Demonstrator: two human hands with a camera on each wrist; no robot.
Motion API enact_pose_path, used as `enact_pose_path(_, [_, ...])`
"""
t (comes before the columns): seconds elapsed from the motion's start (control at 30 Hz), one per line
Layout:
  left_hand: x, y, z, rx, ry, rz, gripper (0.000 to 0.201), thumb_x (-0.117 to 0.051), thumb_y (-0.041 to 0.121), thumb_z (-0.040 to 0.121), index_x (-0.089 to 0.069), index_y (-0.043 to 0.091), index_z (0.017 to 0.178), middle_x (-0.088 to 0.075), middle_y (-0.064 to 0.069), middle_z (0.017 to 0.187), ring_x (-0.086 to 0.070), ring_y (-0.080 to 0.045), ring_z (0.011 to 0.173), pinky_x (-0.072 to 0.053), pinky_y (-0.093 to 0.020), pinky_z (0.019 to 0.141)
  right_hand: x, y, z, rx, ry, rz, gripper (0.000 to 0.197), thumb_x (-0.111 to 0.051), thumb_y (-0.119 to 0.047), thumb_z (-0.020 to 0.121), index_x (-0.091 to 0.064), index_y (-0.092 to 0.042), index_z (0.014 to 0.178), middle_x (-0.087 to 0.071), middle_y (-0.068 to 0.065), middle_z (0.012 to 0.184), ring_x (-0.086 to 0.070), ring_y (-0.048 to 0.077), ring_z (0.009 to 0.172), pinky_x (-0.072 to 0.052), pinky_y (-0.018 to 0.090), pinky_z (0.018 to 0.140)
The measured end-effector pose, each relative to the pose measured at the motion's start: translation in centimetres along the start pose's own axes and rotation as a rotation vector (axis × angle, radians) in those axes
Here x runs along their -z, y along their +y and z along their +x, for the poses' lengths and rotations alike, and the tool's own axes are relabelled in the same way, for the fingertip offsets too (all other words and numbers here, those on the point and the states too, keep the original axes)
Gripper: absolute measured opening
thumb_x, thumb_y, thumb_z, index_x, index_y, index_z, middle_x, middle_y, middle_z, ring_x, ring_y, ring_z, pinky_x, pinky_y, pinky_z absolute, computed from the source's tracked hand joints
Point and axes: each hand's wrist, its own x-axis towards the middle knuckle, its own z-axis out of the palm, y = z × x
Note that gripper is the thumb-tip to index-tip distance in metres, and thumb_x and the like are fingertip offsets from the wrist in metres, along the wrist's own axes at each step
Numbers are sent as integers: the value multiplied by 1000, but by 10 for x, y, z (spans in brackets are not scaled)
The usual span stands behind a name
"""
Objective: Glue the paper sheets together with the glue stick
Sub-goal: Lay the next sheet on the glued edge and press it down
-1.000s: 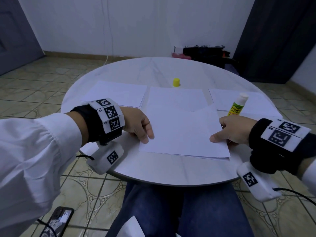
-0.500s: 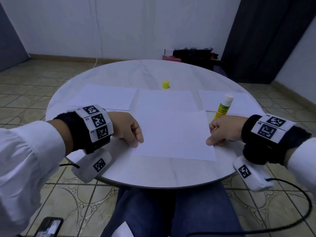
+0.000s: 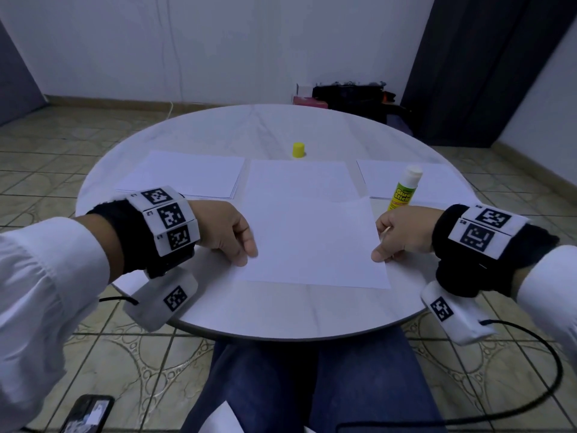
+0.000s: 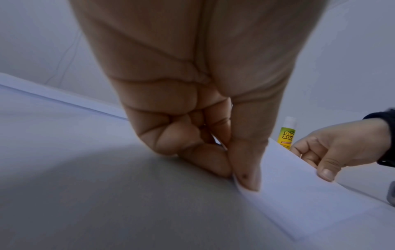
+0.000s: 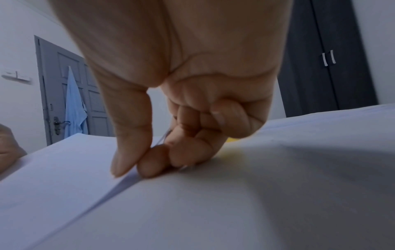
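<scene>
A white paper sheet (image 3: 312,242) lies near the front of the round table (image 3: 281,310), overlapping a second sheet (image 3: 299,179) behind it. My left hand (image 3: 240,245) pinches the near sheet's left edge (image 4: 278,177) between thumb and curled fingers. My right hand (image 3: 387,242) pinches its right edge (image 5: 64,169) the same way. The uncapped glue stick (image 3: 404,189), yellow-green with a white tip, stands upright just behind my right hand and shows in the left wrist view (image 4: 287,133). Its yellow cap (image 3: 298,150) stands farther back at the middle.
A stack of paper (image 3: 184,176) lies at the left of the table and another sheet (image 3: 437,179) at the right, under the glue stick. A phone (image 3: 87,414) lies on the tiled floor. Dark bags (image 3: 352,98) sit by the far wall.
The head view has shifted and the scene slid left in frame. Both hands keep their pinch on the sheet's side edges; the sheet now lies squarer to the table's front edge.
</scene>
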Motion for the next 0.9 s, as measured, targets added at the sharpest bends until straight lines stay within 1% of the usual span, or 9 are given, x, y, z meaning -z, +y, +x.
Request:
enact_pose_path(0.2, [0, -1, 1, 5, 5, 6, 16, -81, 17, 74, -71, 29, 78, -62, 19, 55, -54, 4, 52, -39, -14, 59, -1, 0, 0, -22, 9, 15, 27, -80, -6, 71, -65, -2, 93, -67, 0, 63, -59, 10, 56, -49, 22, 65])
enact_pose_path(0.4, [1, -3, 2, 3, 1, 15, 16, -81, 17, 74, -71, 29, 79, -63, 19, 58, -54, 4, 52, -38, -12, 57, -2, -4, -1, -40, 27, -21, 27, -80, -10, 72, -64, -5, 93, -68, -3, 65, -60, 11, 62, -51, 29, 78])
enact_pose_path(0.53, [1, -1, 2, -9, 0, 38, 17, -80, 18, 75, -69, 29, 81, -61, 18, 55, -53, -1, 54, -39, -11, 55, -3, -10, -6, -60, 64, -133, 31, -80, -16, 72, -62, -8, 95, -65, -5, 68, -58, 14, 71, -46, 25, 75])
enact_pose_path(0.6, [1, 0, 2, -6, 17, 75, 23, -81, 20, 73, -64, 30, 85, -60, 15, 60, -53, -10, 60, -41, -17, 57, -4, -13, -8, -80, 86, -173, 49, -80, -18, 72, -59, -7, 114, -64, -3, 80, -58, 18, 87, -43, 25, 78])
enact_pose_path(0.63, [1, 1, 3, 6, 27, 104, 28, -82, 23, 72, -61, 31, 89, -61, 13, 65, -55, -13, 64, -44, -21, 60, -4, -14, -9, -91, 96, -192, 61, -80, -20, 73, -52, -8, 125, -64, 0, 96, -57, 20, 98, -42, 25, 82])
enact_pose_path(0.7, [2, 0, 3, 33, 36, 149, 39, -83, 29, 70, -55, 34, 97, -65, 9, 72, -59, -14, 66, -48, -25, 72, -4, -16, -10, -105, 117, -223, 86, -80, -22, 73, -31, -10, 143, -51, 6, 130, -50, 24, 117, -39, 26, 90])
enact_pose_path(0.73, [2, 0, 4, 44, 37, 172, 44, -82, 32, 70, -52, 35, 102, -69, 6, 76, -60, -12, 65, -49, -26, 77, -4, -16, -10, -104, 117, -231, 94, -79, -22, 73, -23, -11, 147, -45, 8, 138, -47, 26, 121, -39, 27, 93])
enact_pose_path(0.8, [2, -1, 5, 67, 39, 245, 54, -80, 37, 70, -47, 39, 113, -73, 1, 87, -61, -11, 67, -48, -27, 81, -3, -18, -10, -88, 89, -270, 97, -79, -23, 73, -18, -14, 149, -40, 8, 142, -45, 26, 123, -41, 30, 97])
enact_pose_path(0.9, [2, -1, 7, 90, 23, 294, 64, -79, 40, 70, -43, 40, 123, -74, -3, 93, -60, -13, 68, -45, -23, 72, -5, -31, -9, -24, 20, -420, 85, -76, -39, 74, -31, -23, 145, -39, 2, 142, -45, 22, 123, -44, 28, 95])
